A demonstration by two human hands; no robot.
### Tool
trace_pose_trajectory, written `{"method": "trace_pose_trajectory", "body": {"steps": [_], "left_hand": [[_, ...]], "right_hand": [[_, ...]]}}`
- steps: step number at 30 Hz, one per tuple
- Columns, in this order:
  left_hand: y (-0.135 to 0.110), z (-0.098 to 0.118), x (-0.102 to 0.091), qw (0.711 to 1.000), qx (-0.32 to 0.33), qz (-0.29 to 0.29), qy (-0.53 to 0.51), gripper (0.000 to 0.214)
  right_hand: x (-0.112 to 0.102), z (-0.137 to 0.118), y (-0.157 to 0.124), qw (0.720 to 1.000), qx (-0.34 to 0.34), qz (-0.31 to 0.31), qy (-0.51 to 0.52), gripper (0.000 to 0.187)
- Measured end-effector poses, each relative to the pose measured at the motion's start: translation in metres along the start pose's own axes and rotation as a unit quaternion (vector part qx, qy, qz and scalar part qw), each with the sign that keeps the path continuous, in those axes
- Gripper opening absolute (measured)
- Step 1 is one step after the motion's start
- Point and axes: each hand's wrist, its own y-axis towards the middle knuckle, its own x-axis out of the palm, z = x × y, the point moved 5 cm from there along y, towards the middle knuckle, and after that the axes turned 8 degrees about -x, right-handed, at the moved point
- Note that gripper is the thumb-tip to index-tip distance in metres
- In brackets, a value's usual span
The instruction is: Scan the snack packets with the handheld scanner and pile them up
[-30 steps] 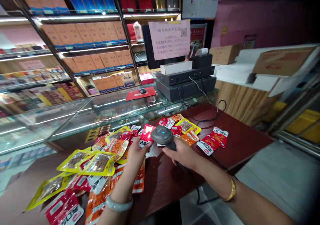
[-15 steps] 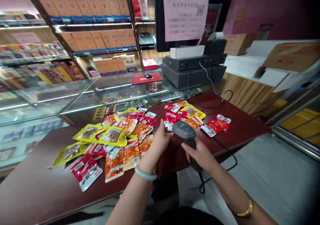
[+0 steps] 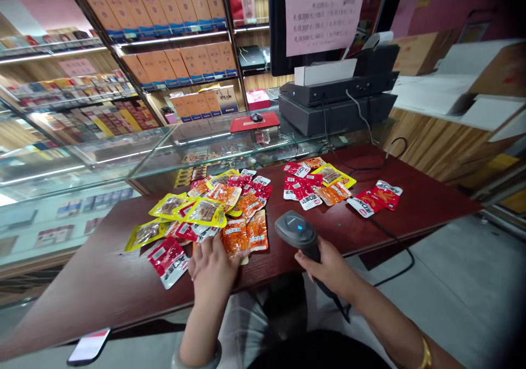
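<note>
My right hand point(image 3: 329, 267) is wrapped round the handle of a dark grey barcode scanner point(image 3: 298, 232), held over the table's front edge with a blue light showing on its top. My left hand point(image 3: 214, 265) lies palm down on the near side of a pile of snack packets, fingers spread over an orange snack packet point(image 3: 235, 238) and its neighbours. To its left is a red and white packet point(image 3: 168, 260). Yellow packets point(image 3: 203, 211) lie farther back in the pile. A smaller group of red packets point(image 3: 302, 189) lies beyond the scanner.
The dark red table point(image 3: 102, 265) meets a glass counter point(image 3: 197, 139) at the back. A cash drawer point(image 3: 329, 114) and a monitor with a pink notice point(image 3: 322, 16) stand there. The scanner's cable runs down past the table edge. A phone point(image 3: 88, 347) shows at lower left.
My left hand has moved left, from beside the scanner's head onto the orange packets. The scanner stays in my right hand, its blue light now visible. The view has shifted a little.
</note>
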Motion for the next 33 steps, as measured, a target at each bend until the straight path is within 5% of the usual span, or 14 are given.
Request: {"method": "trace_pose_trajectory", "body": {"steps": [6, 12, 14, 18, 20, 25, 30, 33], "left_hand": [[0.011, 0.006, 0.003, 0.999, 0.035, -0.032, -0.023, 0.052], [0.014, 0.0, 0.008, 0.977, -0.044, -0.095, -0.186, 0.035], [0.013, -0.002, 0.013, 0.932, -0.088, -0.128, -0.329, 0.039], [0.011, 0.0, 0.016, 0.79, -0.142, -0.159, -0.575, 0.06], [0.013, 0.0, 0.009, 0.775, -0.165, -0.137, -0.594, 0.061], [0.024, -0.002, -0.014, 0.792, -0.169, -0.068, -0.583, 0.057], [0.024, 0.012, 0.002, 0.68, -0.216, -0.169, -0.68, 0.053], [0.017, 0.021, 0.013, 0.618, -0.252, -0.137, -0.732, 0.05]], "right_hand": [[0.017, -0.002, -0.007, 0.999, 0.006, -0.023, 0.04, 0.018], [0.012, -0.003, -0.013, 0.999, 0.004, -0.025, 0.033, 0.018], [0.01, -0.003, -0.014, 0.999, 0.0, -0.018, 0.035, 0.018], [0.008, -0.002, -0.018, 0.999, 0.001, -0.018, 0.041, 0.018], [0.007, -0.001, -0.019, 0.999, 0.002, -0.015, 0.041, 0.019], [0.004, -0.002, -0.022, 1.0, -0.009, -0.004, 0.028, 0.019], [0.003, -0.005, -0.023, 0.999, -0.02, -0.002, 0.034, 0.018], [0.003, -0.009, -0.023, 0.999, -0.04, 0.002, 0.007, 0.017]]}}
